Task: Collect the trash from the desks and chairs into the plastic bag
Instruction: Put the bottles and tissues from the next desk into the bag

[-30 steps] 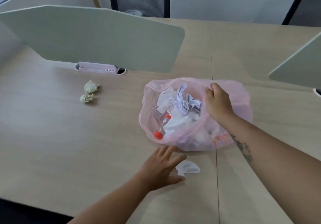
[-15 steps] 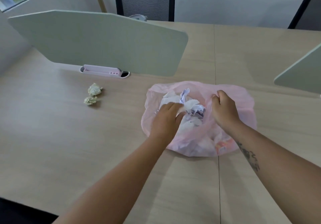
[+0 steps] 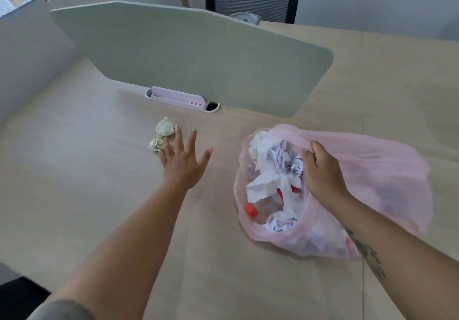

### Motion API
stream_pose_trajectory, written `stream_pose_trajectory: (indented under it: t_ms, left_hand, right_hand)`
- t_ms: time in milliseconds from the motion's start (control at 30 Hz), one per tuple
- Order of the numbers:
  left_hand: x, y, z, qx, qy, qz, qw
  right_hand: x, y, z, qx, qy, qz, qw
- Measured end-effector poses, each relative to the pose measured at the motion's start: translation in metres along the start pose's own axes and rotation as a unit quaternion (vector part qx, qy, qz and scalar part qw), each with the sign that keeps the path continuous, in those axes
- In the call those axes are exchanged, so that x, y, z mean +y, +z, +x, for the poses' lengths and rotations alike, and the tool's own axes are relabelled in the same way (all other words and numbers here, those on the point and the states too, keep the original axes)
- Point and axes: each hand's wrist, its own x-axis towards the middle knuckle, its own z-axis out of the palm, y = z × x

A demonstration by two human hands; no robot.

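The pink plastic bag (image 3: 387,170) lies slumped at centre right of the frame. It is thin and half transparent, and crumpled white paper and a red-capped bottle (image 3: 251,211) show inside. The right hand (image 3: 323,173) grips its upper rim with curled fingers, I think to hold the mouth open. Left of centre, two crumpled paper balls (image 3: 164,127) (pale, yellowish) lie close together on the smooth wooden desk (image 3: 74,183). The left hand (image 3: 182,165) is spread wide and holds nothing, its fingertips just beside them, probably to take them.
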Motion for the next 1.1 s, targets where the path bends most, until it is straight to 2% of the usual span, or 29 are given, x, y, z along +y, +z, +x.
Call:
stream_pose_trajectory:
  t_ms: [167, 400, 433, 533, 600, 667, 800, 867, 900, 967, 1000, 1033, 1100]
  left_hand:
    - [-0.053, -0.006, 0.057, -0.019, -0.062, 0.045, 0.997]
    - [-0.068, 0.002, 0.108, -0.056, -0.043, 0.014, 0.997]
    - [-0.067, 0.006, 0.106, -0.049, -0.047, 0.006, 0.998]
    - [-0.063, 0.018, 0.089, 0.035, -0.036, -0.017, 0.999]
    - [-0.057, 0.021, 0.076, 0.063, -0.011, -0.049, 0.997]
    - [-0.036, 0.018, 0.065, 0.069, 0.026, -0.135, 0.988]
    - [0.047, -0.006, 0.019, 0.077, 0.157, -0.320, 0.931]
    - [0.092, -0.018, -0.014, 0.026, 0.208, -0.365, 0.907]
    - [0.111, -0.024, -0.029, -0.024, 0.233, -0.367, 0.900]
    - [0.138, -0.029, -0.052, -0.122, 0.287, -0.329, 0.891]
    - [0.144, -0.031, -0.058, -0.135, 0.316, -0.313, 0.886]
    - [0.146, -0.032, -0.061, -0.110, 0.339, -0.306, 0.883]
    - [0.141, -0.030, -0.059, 0.014, 0.333, -0.327, 0.884]
  right_hand:
    - [-0.004, 0.020, 0.022, -0.014, -0.008, 0.002, 1.000]
    - [0.002, 0.025, 0.035, 0.002, 0.017, 0.017, 1.000]
    - [0.002, 0.024, 0.035, 0.006, 0.019, 0.019, 1.000]
    - [0.001, 0.019, 0.037, 0.018, 0.018, 0.019, 1.000]
    - [-0.003, 0.014, 0.037, 0.029, 0.020, 0.021, 0.999]
    - [-0.007, 0.007, 0.036, 0.039, 0.023, 0.021, 0.999]
    - [-0.011, -0.009, 0.027, 0.075, 0.030, 0.012, 0.997]
    - [-0.011, -0.017, 0.021, 0.093, 0.036, 0.012, 0.995]
    - [-0.011, -0.022, 0.018, 0.101, 0.038, 0.014, 0.994]
    - [-0.010, -0.032, 0.011, 0.115, 0.039, 0.018, 0.992]
    - [-0.009, -0.037, 0.007, 0.122, 0.038, 0.020, 0.992]
    - [-0.009, -0.043, 0.004, 0.128, 0.038, 0.023, 0.991]
    - [-0.005, -0.055, -0.002, 0.139, 0.040, 0.028, 0.989]
